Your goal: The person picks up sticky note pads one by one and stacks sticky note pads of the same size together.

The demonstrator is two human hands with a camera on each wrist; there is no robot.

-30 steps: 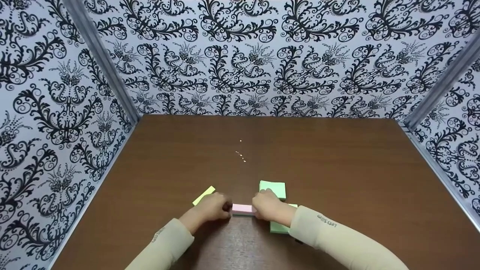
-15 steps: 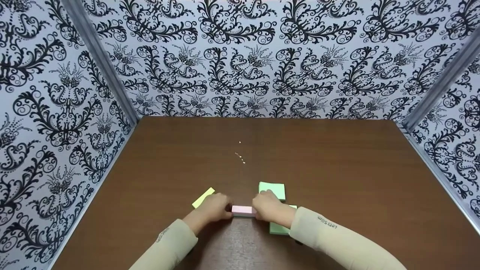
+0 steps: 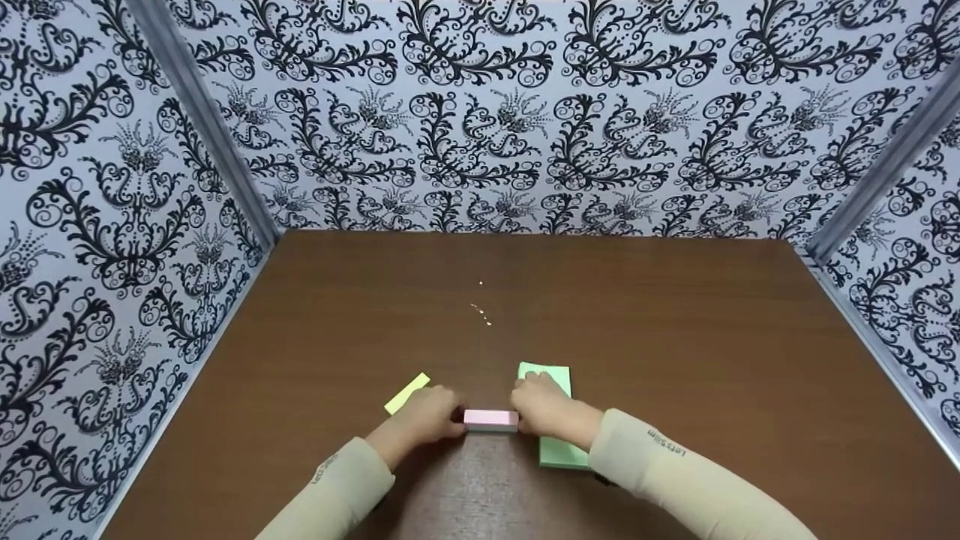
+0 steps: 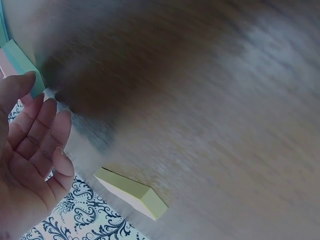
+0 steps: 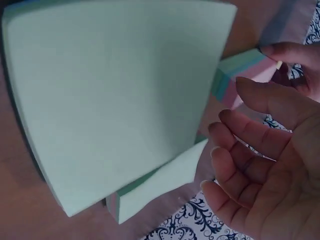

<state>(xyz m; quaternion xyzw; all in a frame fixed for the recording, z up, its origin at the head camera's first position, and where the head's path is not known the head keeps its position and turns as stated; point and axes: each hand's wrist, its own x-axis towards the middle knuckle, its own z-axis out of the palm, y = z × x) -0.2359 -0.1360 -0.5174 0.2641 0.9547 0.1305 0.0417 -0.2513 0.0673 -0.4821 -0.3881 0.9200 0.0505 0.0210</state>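
A pink and green sticky note pad (image 3: 490,421) stands on edge on the brown table, between both hands. My left hand (image 3: 431,412) pinches its left end with thumb and fingers, seen also at the pad's end (image 4: 31,75) in the left wrist view. Close by its right end is my right hand (image 3: 544,401), fingers loosely bent; in the right wrist view nothing lies between the thumb and fingers of that hand (image 5: 265,150). Partly hidden under the right hand and forearm are a far green pad (image 3: 556,375) and a near green pad (image 3: 562,453).
A narrow yellow pad (image 3: 407,394) lies beyond the left wrist. Several small pale specks (image 3: 481,311) dot the table (image 3: 660,300) farther back. Patterned walls (image 3: 487,150) enclose the table at the back and sides.
My right hand has loosened from the pink and green pad and shifted slightly right, uncovering its right end. The left hand's grip, apart at first, has closed in on the left end.
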